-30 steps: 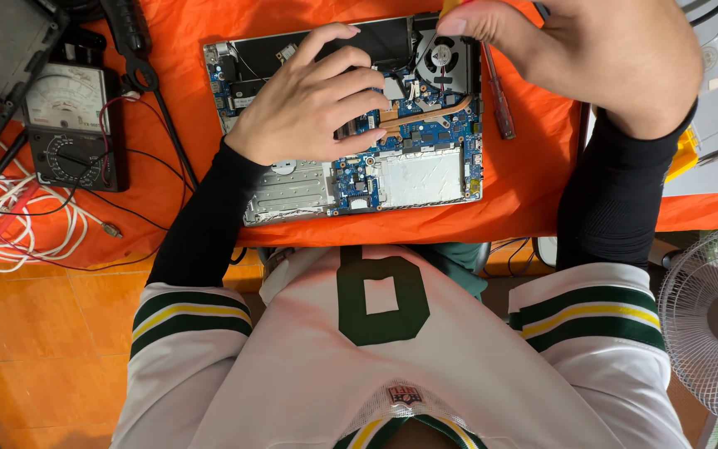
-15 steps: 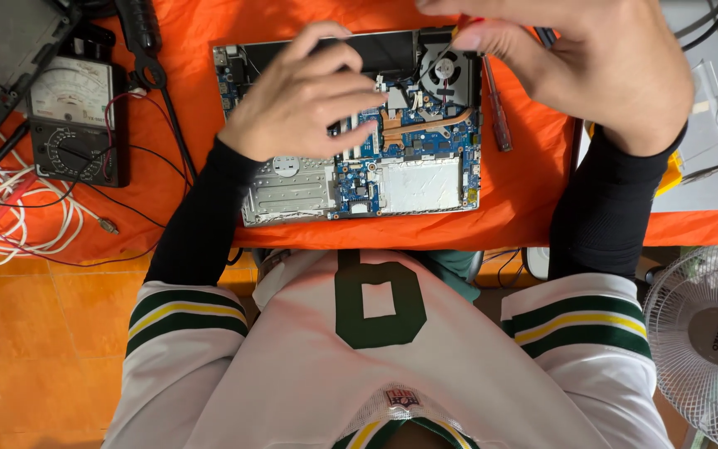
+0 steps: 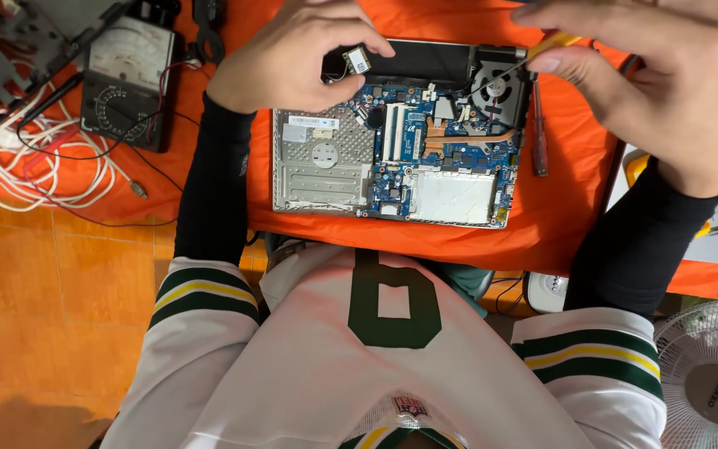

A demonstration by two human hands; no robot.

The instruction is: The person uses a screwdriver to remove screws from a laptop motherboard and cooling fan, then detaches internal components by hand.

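Fingers of left hand, just right of the wires and the meter: thumb and forefinger closed narrow on a small card, the other fingers curled loosely. The card is at the laptop's far edge, over the dark bay. I cannot tell whether it is lifted clear or touching. It looks nearly square and a little tilted, so no long axis can be read.

The laptop lies open-bellied on the orange cloth, long axis running left to right. Grey plate on the left, blue board in the middle, cooler in the far right corner.

A driver slants from upper right down to lower left. Its yellow handle is toward the right hand and the thin shaft points at the cooler. The tip seems to rest at or just above it; contact is not clear. A spare driver lies on the cloth just beside the laptop's right edge, long axis running away from the person.

Right hand: thumb and forefinger pinched on the driver handle, the rest bunched above. A desk fan stands low at the right.

Judgement: the step in hand is card handling at the far edge, with the driver poised near the cooler. Any further move calls for a light pinch on the card's edges and the driver tip kept off the board.
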